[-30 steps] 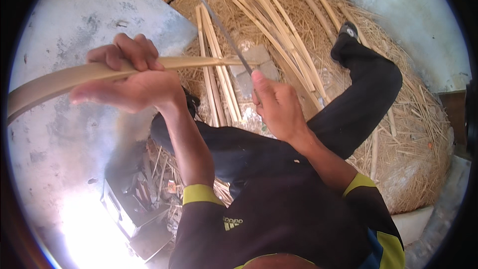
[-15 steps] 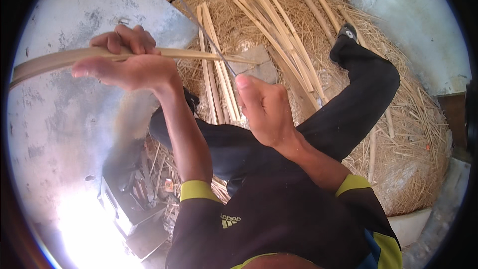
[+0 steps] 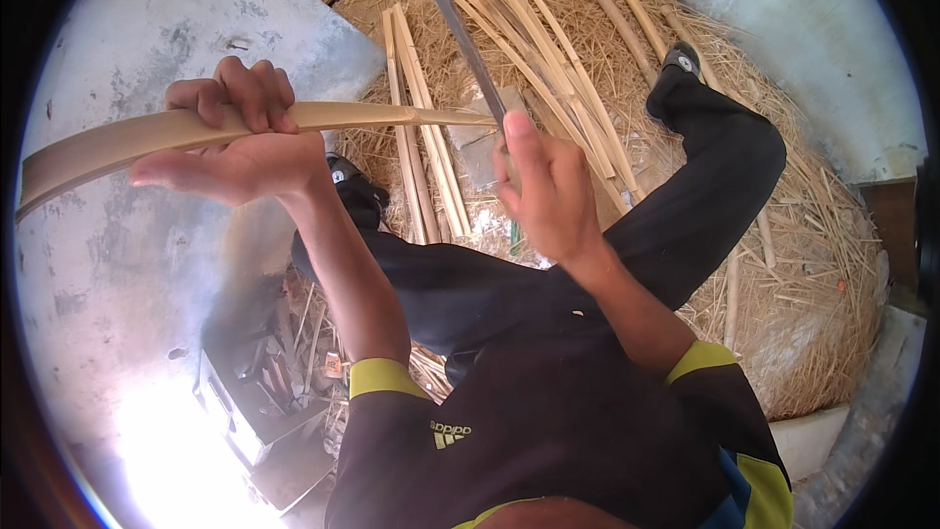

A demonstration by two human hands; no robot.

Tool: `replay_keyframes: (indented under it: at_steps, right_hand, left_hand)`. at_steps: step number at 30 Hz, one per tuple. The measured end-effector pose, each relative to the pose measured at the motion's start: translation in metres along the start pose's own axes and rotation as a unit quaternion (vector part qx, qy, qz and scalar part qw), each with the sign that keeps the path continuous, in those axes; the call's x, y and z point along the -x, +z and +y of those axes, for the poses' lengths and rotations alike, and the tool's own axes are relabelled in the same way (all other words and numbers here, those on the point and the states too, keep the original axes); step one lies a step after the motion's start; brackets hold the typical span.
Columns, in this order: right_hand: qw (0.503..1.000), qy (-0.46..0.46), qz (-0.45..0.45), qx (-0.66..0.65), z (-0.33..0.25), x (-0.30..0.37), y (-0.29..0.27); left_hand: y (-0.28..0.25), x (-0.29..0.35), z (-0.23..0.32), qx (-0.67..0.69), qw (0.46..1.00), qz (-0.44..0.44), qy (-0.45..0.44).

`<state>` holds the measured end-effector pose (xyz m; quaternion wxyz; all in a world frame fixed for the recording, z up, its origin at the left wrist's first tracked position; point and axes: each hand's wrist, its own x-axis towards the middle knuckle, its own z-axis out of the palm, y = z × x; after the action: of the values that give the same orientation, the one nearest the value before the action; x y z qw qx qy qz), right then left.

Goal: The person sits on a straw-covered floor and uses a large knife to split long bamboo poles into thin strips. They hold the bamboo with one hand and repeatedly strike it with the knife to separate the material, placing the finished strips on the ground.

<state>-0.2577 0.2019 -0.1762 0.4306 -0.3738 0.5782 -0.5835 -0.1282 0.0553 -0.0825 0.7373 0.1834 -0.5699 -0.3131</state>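
A long, pale bamboo strip (image 3: 352,115) runs across from the left edge toward the middle and narrows at its right end. My left hand (image 3: 240,127) is closed round it from below, fingers curled over its upper edge and thumb stretched out to the left. In my right hand (image 3: 553,191) is a long, narrow knife, whose dark blade (image 3: 455,29) points up and away, thumb resting near its base. The blade stands at the strip's thin right end; whether the two touch I cannot tell. My right hand hides the knife's handle.
Split strips (image 3: 553,69) lie on the shaving-covered floor (image 3: 813,333) ahead, between and beyond my outstretched legs (image 3: 705,196). Round poles (image 3: 612,10) lie farther back. A pale wall (image 3: 117,264) stands at left, a dark box (image 3: 279,421) with scraps at lower left.
My right hand has moved right and slightly up with the knife, and more of the blade's flat shows. My left hand has shifted slightly left, with the strip turned a little in it.
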Motion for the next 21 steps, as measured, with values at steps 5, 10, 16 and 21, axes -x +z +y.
replay_keyframes:
  at_steps: [5,10,16,21]
  right_hand:
    - [0.986,-0.059,-0.014,0.156,0.083,0.001,0.03]
    - [0.957,0.127,0.002,0.262,0.148,-0.019,0.001]
    - [0.999,-0.01,0.006,-0.04,0.053,-0.012,0.028]
    - [0.944,0.183,0.035,0.272,0.207,-0.029,0.049]
  left_hand:
    - [-0.007,-0.009,-0.002,0.098,0.991,-0.083,-0.041]
    - [-0.016,-0.01,-0.001,-0.048,0.999,-0.014,-0.013]
    - [-0.007,-0.015,-0.002,-0.127,0.987,0.092,0.019]
    - [0.017,-0.018,-0.005,-0.247,0.952,0.177,0.039]
